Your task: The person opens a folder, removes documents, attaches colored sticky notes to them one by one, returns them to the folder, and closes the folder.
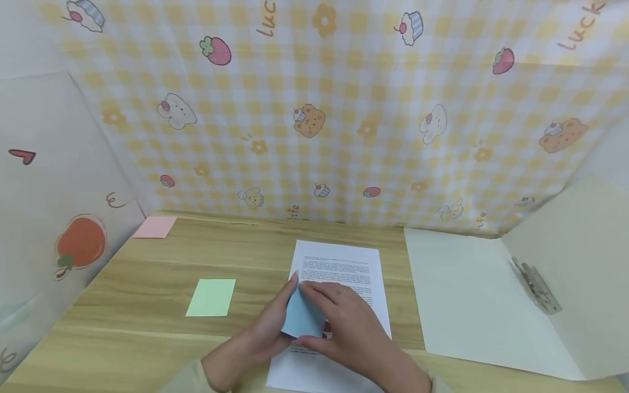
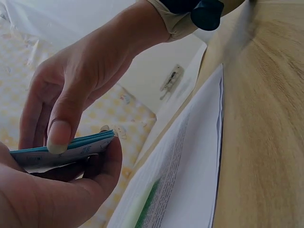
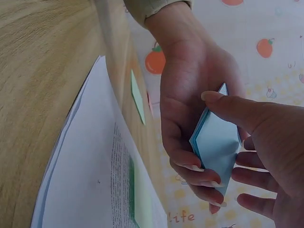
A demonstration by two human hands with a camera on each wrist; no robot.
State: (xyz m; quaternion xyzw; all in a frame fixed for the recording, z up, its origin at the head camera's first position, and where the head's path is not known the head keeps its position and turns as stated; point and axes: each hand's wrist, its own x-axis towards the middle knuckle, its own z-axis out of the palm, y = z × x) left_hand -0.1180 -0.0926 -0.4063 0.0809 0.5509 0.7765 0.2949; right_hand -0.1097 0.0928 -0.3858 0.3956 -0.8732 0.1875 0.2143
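A small stack of blue sticky notes (image 1: 303,314) is held above printed sheets (image 1: 339,267). My left hand (image 1: 272,322) grips it from the left, its fingers curled beneath. The right hand (image 1: 351,327) spans the stack, fingertips on its far edge and thumb at the near edge. In the left wrist view, the blue stack (image 2: 71,151) shows several layers and a pale printed underside. The right wrist view shows the right thumb across one edge of the blue stack (image 3: 218,137). A green piece (image 3: 142,190) lies on the sheets, hidden by the hands in the head view.
A green square note (image 1: 211,297) lies left of the sheets, and a pink note (image 1: 154,227) lies at the far left corner. On the right, an open white folder (image 1: 472,300) has a metal clip (image 1: 535,286). Patterned cloth (image 1: 344,164) hangs behind the table.
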